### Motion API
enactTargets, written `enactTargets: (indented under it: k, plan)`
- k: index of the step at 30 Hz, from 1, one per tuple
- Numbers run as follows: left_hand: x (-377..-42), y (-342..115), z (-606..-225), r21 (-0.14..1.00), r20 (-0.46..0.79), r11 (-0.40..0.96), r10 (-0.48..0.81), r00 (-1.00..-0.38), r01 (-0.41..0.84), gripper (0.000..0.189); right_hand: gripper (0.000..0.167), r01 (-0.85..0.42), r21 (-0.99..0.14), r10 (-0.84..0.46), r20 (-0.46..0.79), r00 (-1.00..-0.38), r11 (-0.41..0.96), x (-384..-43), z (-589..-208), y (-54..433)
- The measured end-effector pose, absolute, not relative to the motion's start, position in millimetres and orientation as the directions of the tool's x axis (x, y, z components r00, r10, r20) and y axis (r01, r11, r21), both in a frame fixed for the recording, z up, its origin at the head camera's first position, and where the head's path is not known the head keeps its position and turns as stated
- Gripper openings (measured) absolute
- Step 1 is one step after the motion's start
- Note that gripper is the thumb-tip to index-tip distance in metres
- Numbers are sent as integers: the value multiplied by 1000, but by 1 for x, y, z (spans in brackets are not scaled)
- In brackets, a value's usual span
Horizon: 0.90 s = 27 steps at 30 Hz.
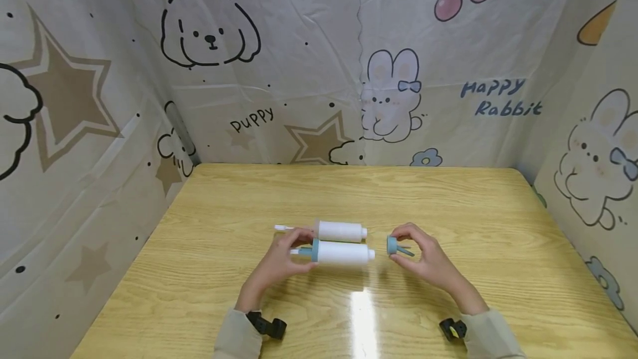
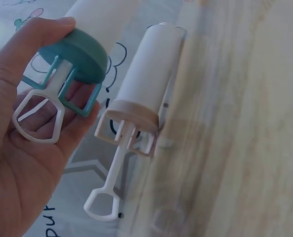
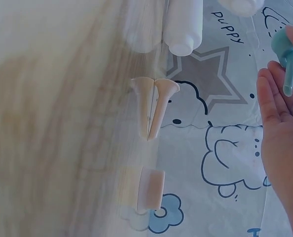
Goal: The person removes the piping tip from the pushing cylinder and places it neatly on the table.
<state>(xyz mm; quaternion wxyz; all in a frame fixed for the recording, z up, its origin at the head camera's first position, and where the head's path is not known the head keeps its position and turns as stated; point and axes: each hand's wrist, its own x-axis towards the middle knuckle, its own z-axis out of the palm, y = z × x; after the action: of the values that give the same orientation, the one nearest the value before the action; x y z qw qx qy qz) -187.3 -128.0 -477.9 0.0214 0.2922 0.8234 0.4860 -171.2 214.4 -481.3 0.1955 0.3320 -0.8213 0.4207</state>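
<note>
Wood-grain tabletop (image 1: 199, 303) lies beneath a white, teal-collared cylinder (image 1: 344, 253) with looped plunger (image 2: 59, 76).

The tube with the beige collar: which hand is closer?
Left. The left hand, holding the teal-collared tube, is by the collar of the beige-collared tube; the right hand, with a teal piece, is farther, beyond its narrow tip.

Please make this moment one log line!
Left hand: holds teal-collared white tube | Right hand: holds teal nozzle | Nearby: beige-collared white tube on table
</note>
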Motion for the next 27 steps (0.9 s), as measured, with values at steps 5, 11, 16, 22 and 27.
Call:
enactTargets:
  k: [5, 11, 16, 22, 27]
  plan:
    - [-185, -128, -481, 824, 168, 390, 525, -834, 411, 45, 52, -703, -571, -388, 587, -711, 424, -172, -481, 215]
    - [-184, -129, -486, 821, 97, 437, 527, -845, 367, 45, 51, -719, -555, -406, 594, -695, 418, -172, -479, 214]
    - [-185, -129, -489, 815, 78, 457, 524, -848, 357, 45, 48, -720, -553, -407, 595, -694, 420, -168, -472, 210]
    - [-186, -131, -491, 819, 63, 462, 517, -854, 340, 45, 43, -728, -561, -415, 598, -685, 394, -158, -450, 202]
    - [-188, -134, -494, 819, 50, 469, 517, -855, 332, 46, 43, -729, -567, -416, 599, -684, 383, -157, -449, 201]
